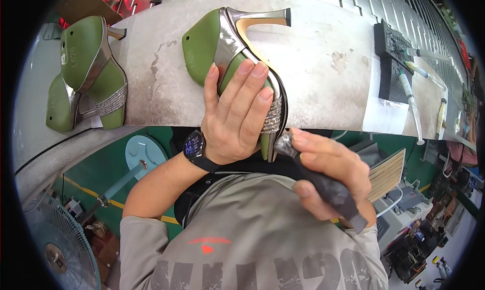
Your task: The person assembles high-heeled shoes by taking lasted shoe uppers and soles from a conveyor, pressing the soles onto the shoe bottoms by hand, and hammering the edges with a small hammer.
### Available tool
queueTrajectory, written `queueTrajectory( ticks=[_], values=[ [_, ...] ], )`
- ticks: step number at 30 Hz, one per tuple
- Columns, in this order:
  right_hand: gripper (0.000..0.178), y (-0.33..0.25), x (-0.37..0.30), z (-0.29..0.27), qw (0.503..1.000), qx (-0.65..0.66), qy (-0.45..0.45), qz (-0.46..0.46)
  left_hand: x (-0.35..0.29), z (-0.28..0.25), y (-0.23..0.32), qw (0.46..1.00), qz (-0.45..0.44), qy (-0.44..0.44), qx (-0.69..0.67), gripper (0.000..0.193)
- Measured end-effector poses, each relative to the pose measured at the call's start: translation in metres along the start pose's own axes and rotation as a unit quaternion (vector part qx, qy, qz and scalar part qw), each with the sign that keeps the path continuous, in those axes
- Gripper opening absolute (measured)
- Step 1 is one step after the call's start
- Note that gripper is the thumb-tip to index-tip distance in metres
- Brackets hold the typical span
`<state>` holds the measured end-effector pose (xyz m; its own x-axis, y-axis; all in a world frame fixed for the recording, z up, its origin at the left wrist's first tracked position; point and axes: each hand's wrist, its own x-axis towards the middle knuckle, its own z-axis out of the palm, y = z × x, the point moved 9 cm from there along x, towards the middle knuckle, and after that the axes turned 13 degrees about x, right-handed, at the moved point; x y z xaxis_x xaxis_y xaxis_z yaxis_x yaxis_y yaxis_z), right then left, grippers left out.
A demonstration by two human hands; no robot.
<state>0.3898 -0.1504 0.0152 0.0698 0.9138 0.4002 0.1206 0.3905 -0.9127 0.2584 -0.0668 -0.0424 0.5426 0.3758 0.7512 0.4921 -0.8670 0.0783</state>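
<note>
A silver and green high-heeled shoe [232, 40] lies on its side across the table, on a green shoe last, its heel pointing right and its toe over the near edge. My left hand [233, 111] is laid over its middle, holding it down, with the thumb hidden. Beside the glittery strap [273, 116] near the toe, my right hand [333, 164] grips a dark tool [331, 189] with a worn, shiny grey end. That end is close to the toe edge; contact cannot be made out.
Two similar shoes on green lasts [96, 63] sit at the table's left. On the right, a black foam block [394, 63] stands near several syringes [411, 100]. Metal rollers [361, 2] run behind the table. A fan [58, 249] stands low on the left.
</note>
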Motion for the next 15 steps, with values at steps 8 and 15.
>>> queueTrajectory(
  ticks=[8,15],
  values=[
    [0.035,0.014,0.023,-0.012,0.999,0.03,-0.037,-0.002,-0.002,0.001,-0.001,1.0,-0.005,-0.029,-0.009,0.041],
    [0.033,0.027,0.042,-0.022,0.996,0.06,-0.053,0.033,-0.004,0.002,-0.002,0.999,-0.008,-0.03,-0.008,0.039]
  ],
)
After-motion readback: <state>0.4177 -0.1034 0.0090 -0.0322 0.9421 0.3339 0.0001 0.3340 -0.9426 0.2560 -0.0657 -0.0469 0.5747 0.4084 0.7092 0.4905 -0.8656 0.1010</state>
